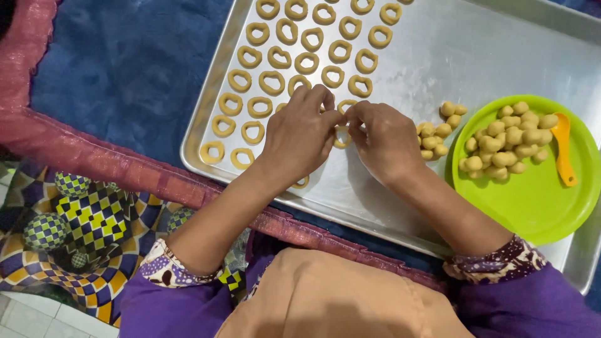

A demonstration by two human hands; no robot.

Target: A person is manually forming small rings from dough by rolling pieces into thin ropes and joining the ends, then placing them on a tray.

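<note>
A large metal baking tray [438,56] lies in front of me with several rows of pale dough rings [272,82] on its left half. My left hand [297,134] and my right hand [382,141] meet over the tray's middle, fingertips pinching one dough ring [342,136] between them. Another ring [302,183] peeks out under my left wrist. Beside my right hand lies a small heap of dough balls [438,128] on the tray.
A lime-green plate [532,200] sits on the tray's right side, holding a pile of dough balls [507,144] and an orange spoon [563,147]. The tray rests on a blue cloth [125,69] with a pink border [75,150]. Patterned fabric [87,219] lies at lower left.
</note>
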